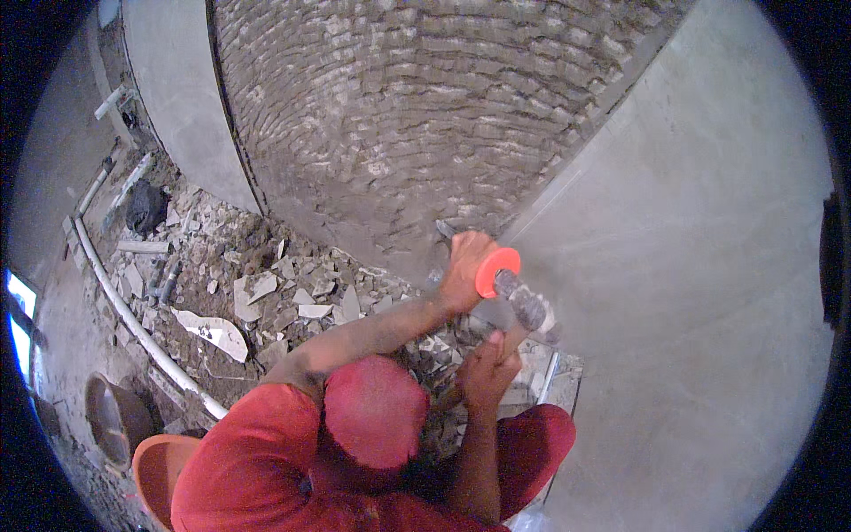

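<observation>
My left hand (pixel 465 275) is closed around a chisel with a round orange hand guard (pixel 488 259); its metal tip points at the lower part of the ridged mortar surface (pixel 452 97). My right hand (pixel 487 372) grips the wooden handle of a hammer (pixel 538 315), whose dusty, crusted head is right by the struck end of the chisel; I cannot tell whether they touch. Broken pale tile pieces and rubble (pixel 253 297) lie below and left of my hands.
A smooth grey surface (pixel 683 266) borders the right. White pipes (pixel 137 328), a dark lump (pixel 147 207), a bucket (pixel 105 417) and an orange container (pixel 155 470) are at left. Red clothing (pixel 239 470) shows along the bottom.
</observation>
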The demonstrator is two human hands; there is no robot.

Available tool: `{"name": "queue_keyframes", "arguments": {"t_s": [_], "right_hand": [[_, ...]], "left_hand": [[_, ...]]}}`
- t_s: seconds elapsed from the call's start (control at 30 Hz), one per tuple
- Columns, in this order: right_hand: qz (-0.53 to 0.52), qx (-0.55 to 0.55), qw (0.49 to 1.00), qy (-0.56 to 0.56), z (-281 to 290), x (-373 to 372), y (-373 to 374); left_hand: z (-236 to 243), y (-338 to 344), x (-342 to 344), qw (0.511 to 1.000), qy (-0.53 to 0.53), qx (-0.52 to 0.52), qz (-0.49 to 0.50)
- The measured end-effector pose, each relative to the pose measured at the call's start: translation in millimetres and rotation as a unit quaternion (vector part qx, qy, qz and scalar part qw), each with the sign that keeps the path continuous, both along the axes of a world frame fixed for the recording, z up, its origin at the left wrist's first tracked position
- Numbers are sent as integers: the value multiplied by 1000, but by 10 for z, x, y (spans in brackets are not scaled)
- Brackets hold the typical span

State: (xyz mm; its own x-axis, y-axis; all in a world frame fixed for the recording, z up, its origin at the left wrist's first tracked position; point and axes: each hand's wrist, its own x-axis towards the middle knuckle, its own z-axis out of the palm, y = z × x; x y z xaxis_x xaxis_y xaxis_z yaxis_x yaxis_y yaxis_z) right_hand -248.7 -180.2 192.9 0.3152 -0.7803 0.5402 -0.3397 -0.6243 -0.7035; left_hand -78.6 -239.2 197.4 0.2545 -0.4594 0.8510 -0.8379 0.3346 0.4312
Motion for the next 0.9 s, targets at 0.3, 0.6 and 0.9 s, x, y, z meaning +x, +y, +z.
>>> {"name": "queue_keyframes", "arguments": {"t_s": [0.3, 0.6, 0.9], "right_hand": [[19, 29, 963, -269, -475, -114, 54], [19, 175, 932, -316, -129, -212, 55], [-81, 329, 914, -221, -179, 62, 8]], "left_hand": [[-13, -18, 15, 1000, 19, 12, -3], [-38, -67, 6, 999, 37, 30, 12], [38, -90, -11, 999, 23, 38, 27]]}}
